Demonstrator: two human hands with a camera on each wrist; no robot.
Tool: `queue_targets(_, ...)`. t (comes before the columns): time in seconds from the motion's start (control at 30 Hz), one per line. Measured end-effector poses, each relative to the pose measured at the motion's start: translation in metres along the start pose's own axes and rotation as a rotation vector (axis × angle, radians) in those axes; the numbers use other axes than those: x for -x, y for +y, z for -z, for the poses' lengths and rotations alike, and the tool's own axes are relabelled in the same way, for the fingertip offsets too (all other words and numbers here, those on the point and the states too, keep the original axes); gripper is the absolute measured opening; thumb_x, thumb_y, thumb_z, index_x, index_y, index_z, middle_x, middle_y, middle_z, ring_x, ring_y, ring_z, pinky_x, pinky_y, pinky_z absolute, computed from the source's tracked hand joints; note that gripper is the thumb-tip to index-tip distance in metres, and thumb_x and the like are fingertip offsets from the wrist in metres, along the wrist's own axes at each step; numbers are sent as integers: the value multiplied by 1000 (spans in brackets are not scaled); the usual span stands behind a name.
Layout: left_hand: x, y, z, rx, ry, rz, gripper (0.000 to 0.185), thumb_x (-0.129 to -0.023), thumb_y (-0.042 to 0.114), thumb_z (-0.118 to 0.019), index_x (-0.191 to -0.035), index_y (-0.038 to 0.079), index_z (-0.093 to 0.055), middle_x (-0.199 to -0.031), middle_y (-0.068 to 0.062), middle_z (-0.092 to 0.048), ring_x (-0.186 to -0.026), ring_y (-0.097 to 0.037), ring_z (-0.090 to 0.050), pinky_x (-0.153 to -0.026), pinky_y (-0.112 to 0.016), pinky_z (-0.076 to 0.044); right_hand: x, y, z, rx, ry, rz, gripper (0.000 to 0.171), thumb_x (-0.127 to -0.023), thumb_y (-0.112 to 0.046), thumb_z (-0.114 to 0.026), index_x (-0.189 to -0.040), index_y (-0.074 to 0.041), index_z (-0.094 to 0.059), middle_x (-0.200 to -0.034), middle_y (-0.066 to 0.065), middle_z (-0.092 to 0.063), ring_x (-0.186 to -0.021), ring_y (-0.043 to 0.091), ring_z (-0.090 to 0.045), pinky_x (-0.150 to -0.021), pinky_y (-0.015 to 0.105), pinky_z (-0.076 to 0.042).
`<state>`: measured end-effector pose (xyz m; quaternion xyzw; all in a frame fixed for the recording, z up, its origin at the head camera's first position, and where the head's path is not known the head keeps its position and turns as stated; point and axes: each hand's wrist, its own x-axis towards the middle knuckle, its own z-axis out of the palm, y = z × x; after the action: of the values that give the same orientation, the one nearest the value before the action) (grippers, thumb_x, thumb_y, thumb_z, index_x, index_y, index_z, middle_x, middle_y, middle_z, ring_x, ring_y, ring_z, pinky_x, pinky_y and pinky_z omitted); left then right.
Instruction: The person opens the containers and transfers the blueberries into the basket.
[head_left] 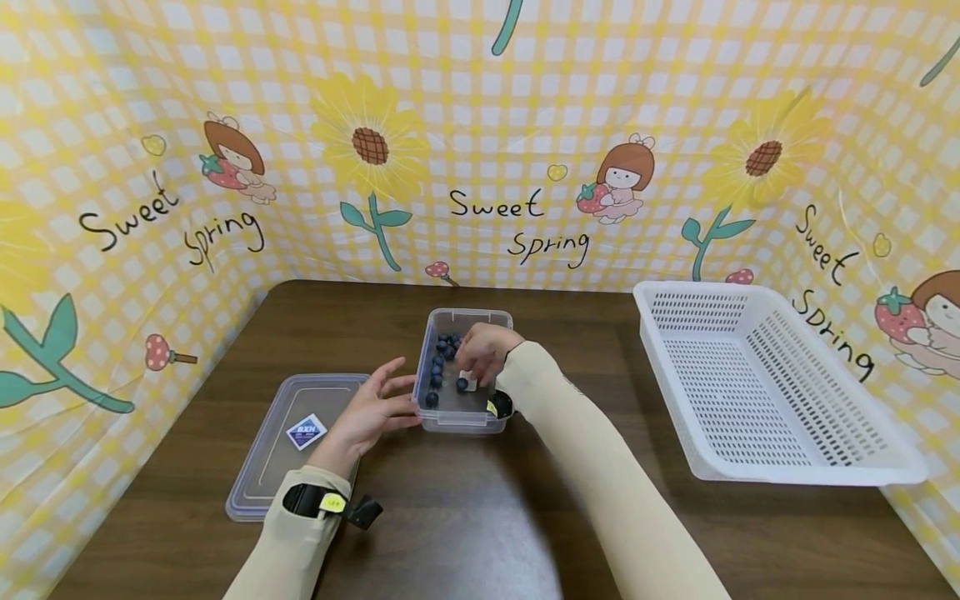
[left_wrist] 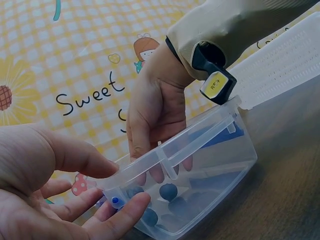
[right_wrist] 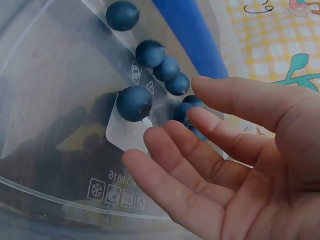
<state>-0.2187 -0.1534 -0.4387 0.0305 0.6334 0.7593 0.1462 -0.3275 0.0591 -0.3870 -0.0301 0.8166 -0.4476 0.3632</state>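
A clear plastic box (head_left: 465, 422) stands on the table with several dark blue blueberries (head_left: 437, 371) in it, mostly along its left side and far end. My right hand (head_left: 486, 350) reaches down inside, fingers loosely bent and holding nothing. In the right wrist view, its fingertips (right_wrist: 155, 137) are close to a single blueberry (right_wrist: 134, 103) lying over a white label patch. My left hand (head_left: 378, 408) is at the box's left side with fingers spread. The left wrist view has the left thumb (left_wrist: 95, 162) at the rim and a fingertip (left_wrist: 140, 202) overlapping the wall.
A clear lid (head_left: 281, 450) with a blue-and-white sticker (head_left: 307, 432) lies on the table (head_left: 450, 517) at the left, partly behind my left forearm. To the right stands a white perforated basket (head_left: 693, 442). A yellow checked cloth (head_left: 480, 108) hangs around the table's back and sides.
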Motion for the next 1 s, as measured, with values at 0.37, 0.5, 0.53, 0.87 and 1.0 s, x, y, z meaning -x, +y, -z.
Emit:
queue_targets(0.37,2,2,-2,-5,12,11,84,-90,-19,-50,-158,3,-7,-149,-32,-27,-123,-43,-49,-81,-42,-60,-3,1,-5,24,7,-27,6,-90,-1,-66,-95,-2,-63,-93,11,-58,-92,31,-61,-80,48,-56)
queue_targets(0.5,2,3,-3,-6,17,14,83,-90,-18,-50,-158,4,-8,-149,-31,-27,-125,-45,-47,-82,-44,-59,-5,1,-6,15,-3,-35,7,-89,2,-64,-89,-3,-60,-85,8,-57,-83,27,-56,-65,42,-52)
queue_targets(0.53,2,3,-3,-5,17,14,83,-90,-18,-50,-158,4,-8,-149,-31,-27,-125,-45,-47,-82,-44,-59,-6,1,-6,12,-4,-39,7,-89,3,-64,-88,-3,-60,-83,7,-57,-82,26,-55,-62,41,-51)
queue_targets(0.87,2,2,-4,0,21,11,81,-91,-18,-50,-158,2,-8,-148,-32,-28,-119,-40,-52,-81,-43,-59,-13,1,-6,82,-12,-35,14,-82,8,-71,-83,-3,-63,-71,7,-55,-68,21,-52,-55,37,-49)
queue_targets(1.0,2,2,-3,2,21,4,81,-91,-17,-50,-158,2,-8,-147,-32,-29,-114,-35,-57,-80,-41,-60,-15,-1,-8,123,1,-20,13,-82,10,-72,-84,-1,-65,-73,8,-55,-69,21,-53,-63,39,-51)
